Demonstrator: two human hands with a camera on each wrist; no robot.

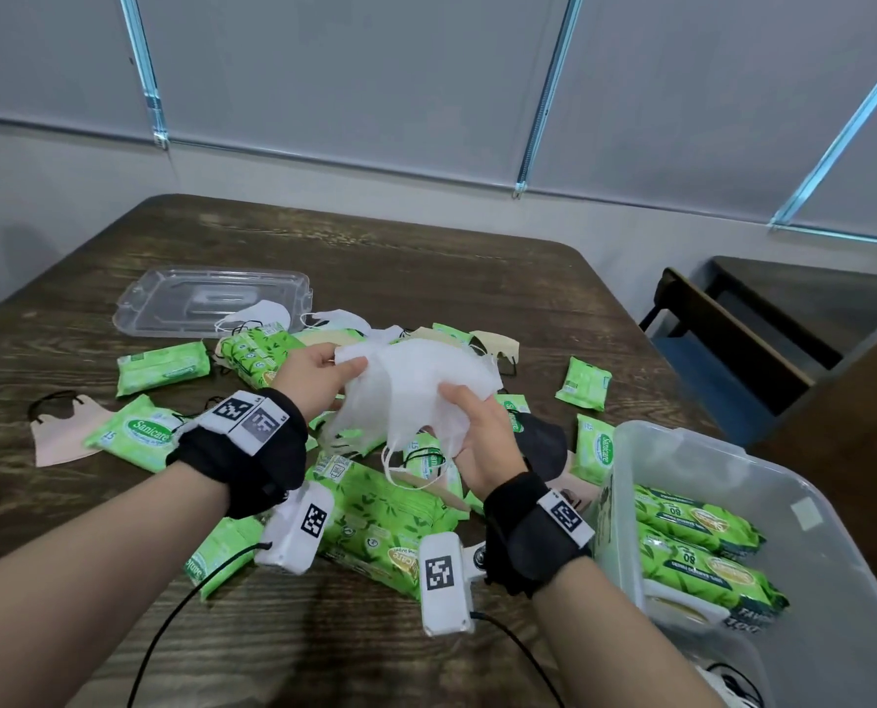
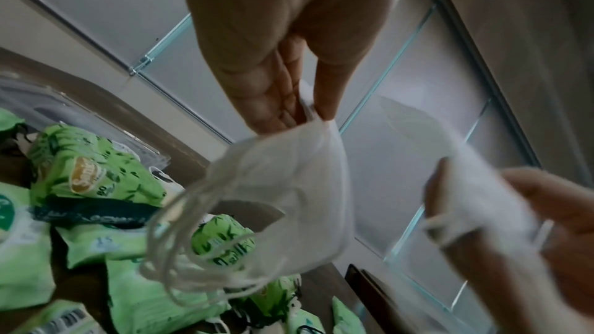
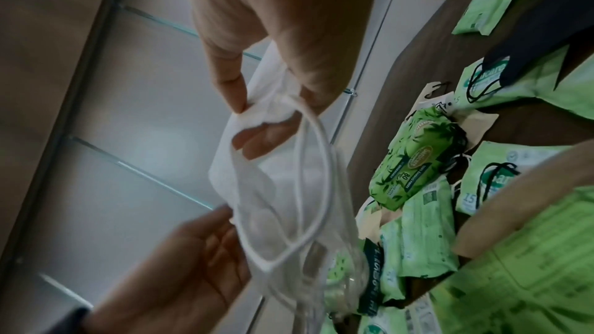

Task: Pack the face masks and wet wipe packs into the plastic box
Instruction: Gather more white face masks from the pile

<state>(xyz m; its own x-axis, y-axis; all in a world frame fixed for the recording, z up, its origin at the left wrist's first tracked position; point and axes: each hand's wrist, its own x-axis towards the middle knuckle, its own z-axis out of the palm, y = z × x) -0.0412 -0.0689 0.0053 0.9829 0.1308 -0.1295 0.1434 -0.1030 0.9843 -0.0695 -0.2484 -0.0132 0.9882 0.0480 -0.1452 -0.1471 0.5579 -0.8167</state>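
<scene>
Now both hands, left hand (image 1: 318, 373) and right hand (image 1: 469, 426), pinch the white masks (image 1: 416, 385) above the desk (image 1: 426, 268); square them, tuck the loops, then lower them flat into the plastic box (image 1: 835, 508).

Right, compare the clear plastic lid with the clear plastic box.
The clear plastic lid lies flat and shallow at the table's far left; the clear plastic box is deep and stands near right. The lid holds nothing; the box holds green wet wipe packs. Both are see-through plastic.
</scene>
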